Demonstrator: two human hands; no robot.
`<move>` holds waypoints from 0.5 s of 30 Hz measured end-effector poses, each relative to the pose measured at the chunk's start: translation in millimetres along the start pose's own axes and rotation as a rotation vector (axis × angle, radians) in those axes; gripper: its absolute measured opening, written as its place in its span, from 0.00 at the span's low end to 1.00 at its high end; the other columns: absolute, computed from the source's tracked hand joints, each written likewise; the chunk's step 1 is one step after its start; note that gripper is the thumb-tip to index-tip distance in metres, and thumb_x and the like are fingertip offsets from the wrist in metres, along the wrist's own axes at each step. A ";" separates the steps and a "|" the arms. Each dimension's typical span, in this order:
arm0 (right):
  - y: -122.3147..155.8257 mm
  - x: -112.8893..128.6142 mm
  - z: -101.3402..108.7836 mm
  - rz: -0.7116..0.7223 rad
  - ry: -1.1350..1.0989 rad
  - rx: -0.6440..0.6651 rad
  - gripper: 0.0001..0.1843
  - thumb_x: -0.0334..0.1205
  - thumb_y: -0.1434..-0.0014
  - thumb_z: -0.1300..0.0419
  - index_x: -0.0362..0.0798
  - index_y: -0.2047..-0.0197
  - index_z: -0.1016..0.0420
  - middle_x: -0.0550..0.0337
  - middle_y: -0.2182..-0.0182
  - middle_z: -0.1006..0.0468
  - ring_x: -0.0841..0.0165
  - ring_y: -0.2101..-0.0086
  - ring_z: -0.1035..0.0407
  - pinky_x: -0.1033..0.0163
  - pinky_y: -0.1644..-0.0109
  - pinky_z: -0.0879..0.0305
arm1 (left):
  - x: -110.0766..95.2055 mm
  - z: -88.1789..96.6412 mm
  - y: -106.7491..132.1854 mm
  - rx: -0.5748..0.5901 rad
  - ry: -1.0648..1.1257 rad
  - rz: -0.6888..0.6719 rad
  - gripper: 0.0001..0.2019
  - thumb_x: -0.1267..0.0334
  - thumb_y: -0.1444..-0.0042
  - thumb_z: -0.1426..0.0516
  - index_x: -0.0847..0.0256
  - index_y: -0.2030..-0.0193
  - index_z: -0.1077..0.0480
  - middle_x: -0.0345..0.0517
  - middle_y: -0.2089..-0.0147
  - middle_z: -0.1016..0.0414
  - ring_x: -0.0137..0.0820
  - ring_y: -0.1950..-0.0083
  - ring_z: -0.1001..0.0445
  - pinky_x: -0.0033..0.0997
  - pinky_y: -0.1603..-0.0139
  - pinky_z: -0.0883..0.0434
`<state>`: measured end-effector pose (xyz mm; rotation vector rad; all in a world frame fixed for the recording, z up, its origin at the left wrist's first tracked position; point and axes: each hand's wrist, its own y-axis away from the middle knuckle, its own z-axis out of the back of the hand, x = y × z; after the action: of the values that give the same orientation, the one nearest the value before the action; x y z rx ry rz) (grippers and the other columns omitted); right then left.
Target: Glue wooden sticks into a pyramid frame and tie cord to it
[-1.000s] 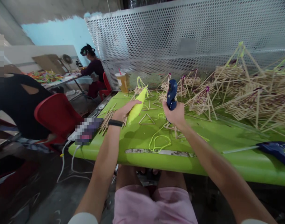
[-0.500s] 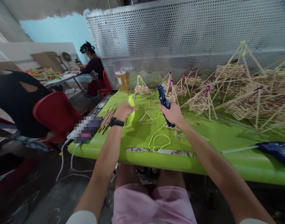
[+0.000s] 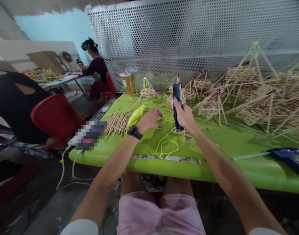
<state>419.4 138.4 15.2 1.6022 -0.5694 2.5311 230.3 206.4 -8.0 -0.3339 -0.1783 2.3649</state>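
My right hand [image 3: 185, 117] is closed round a long, dark blue hand tool [image 3: 177, 107], held upright above the table; its exact kind cannot be made out. Stretched over the small stick triangle on the table, my left hand [image 3: 151, 119] has its fingers slightly curled and apart, with nothing visible in them; it covers most of the triangle. A neon yellow bundle of cord [image 3: 137, 115] lies just left of that hand, against a pile of thin wooden sticks [image 3: 117, 123]. Loose yellow cord [image 3: 167, 148] loops over the table's front part, below the tool.
On the green-covered table [image 3: 228, 140], several stick pyramids [image 3: 257, 107] crowd the right and back. A blue glue gun [image 3: 286, 156] lies at right; a drink cup [image 3: 127, 83] stands at back left. A perforated metal panel [image 3: 188, 39] rises behind. Two people sit at left.
My left hand has let go of the yellow cord bundle, leaving it by the sticks, and moved right over the triangle. The blue tool has turned more upright and shifted slightly right.
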 end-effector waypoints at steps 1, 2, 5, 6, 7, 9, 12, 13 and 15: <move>-0.6 -0.3 0.6 0.010 -0.006 -0.010 0.39 0.79 0.34 0.50 0.52 0.73 0.26 0.57 0.78 0.22 0.62 0.74 0.24 0.59 0.66 0.29 | -6.5 -3.6 -0.3 0.019 -0.001 -0.003 0.11 0.58 0.32 0.39 0.62 0.51 0.19 0.54 0.47 0.19 0.43 0.42 0.21 0.40 0.38 0.25; -1.2 -0.6 1.1 0.021 -0.019 -0.017 0.40 0.80 0.35 0.51 0.52 0.73 0.26 0.57 0.78 0.23 0.62 0.74 0.25 0.59 0.66 0.29 | -11.4 -6.7 -0.2 0.030 -0.002 -0.001 0.12 0.57 0.32 0.39 0.62 0.51 0.19 0.54 0.46 0.19 0.44 0.42 0.21 0.41 0.38 0.26; -2.8 -1.8 1.5 0.042 -0.053 -0.031 0.40 0.82 0.36 0.50 0.52 0.72 0.27 0.57 0.79 0.23 0.62 0.75 0.25 0.59 0.68 0.30 | -17.7 -12.4 1.1 0.047 -0.009 0.007 0.12 0.56 0.33 0.38 0.62 0.53 0.19 0.55 0.47 0.20 0.45 0.42 0.21 0.42 0.37 0.26; -3.2 -2.3 1.4 0.047 -0.057 -0.034 0.40 0.82 0.36 0.50 0.52 0.73 0.27 0.57 0.79 0.24 0.62 0.75 0.26 0.59 0.68 0.30 | -18.2 -13.3 1.4 0.053 -0.011 0.007 0.11 0.56 0.33 0.39 0.62 0.54 0.19 0.55 0.48 0.20 0.46 0.42 0.21 0.42 0.37 0.26; -3.4 -2.8 1.2 0.051 -0.059 -0.035 0.40 0.82 0.36 0.50 0.52 0.73 0.27 0.57 0.79 0.24 0.62 0.76 0.26 0.59 0.69 0.30 | -18.7 -13.9 1.6 0.057 -0.012 0.006 0.11 0.57 0.33 0.39 0.62 0.56 0.19 0.55 0.48 0.20 0.46 0.42 0.22 0.42 0.37 0.26; -3.6 -3.7 0.8 0.060 -0.056 -0.036 0.40 0.82 0.37 0.49 0.52 0.73 0.27 0.57 0.79 0.23 0.63 0.76 0.26 0.59 0.69 0.30 | -20.6 -14.9 1.6 0.059 -0.023 -0.001 0.09 0.60 0.32 0.41 0.62 0.58 0.20 0.56 0.49 0.20 0.46 0.41 0.23 0.42 0.37 0.27; -3.6 -4.8 0.6 0.083 -0.050 -0.036 0.40 0.82 0.37 0.49 0.52 0.73 0.26 0.57 0.79 0.23 0.62 0.75 0.26 0.59 0.69 0.30 | -26.6 -18.4 0.9 0.066 -0.053 -0.016 0.08 0.66 0.32 0.43 0.62 0.62 0.24 0.57 0.50 0.21 0.45 0.43 0.24 0.43 0.37 0.28; -3.8 -5.1 0.8 0.092 -0.050 -0.040 0.40 0.82 0.37 0.49 0.52 0.72 0.27 0.57 0.79 0.24 0.62 0.75 0.26 0.59 0.69 0.30 | -28.9 -20.1 0.5 0.065 -0.053 -0.020 0.07 0.68 0.33 0.43 0.62 0.64 0.26 0.57 0.50 0.22 0.45 0.43 0.24 0.44 0.37 0.28; -4.7 -5.7 2.0 0.108 -0.052 -0.048 0.40 0.82 0.37 0.50 0.53 0.72 0.27 0.57 0.79 0.24 0.62 0.75 0.26 0.59 0.69 0.30 | -32.1 -23.2 -0.5 0.025 0.003 -0.023 0.08 0.72 0.36 0.42 0.60 0.67 0.30 0.56 0.52 0.22 0.46 0.44 0.25 0.46 0.38 0.29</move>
<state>424.9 142.7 12.1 1.6685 -0.7356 2.5355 259.8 185.5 -24.1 -0.3211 -0.1502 2.3421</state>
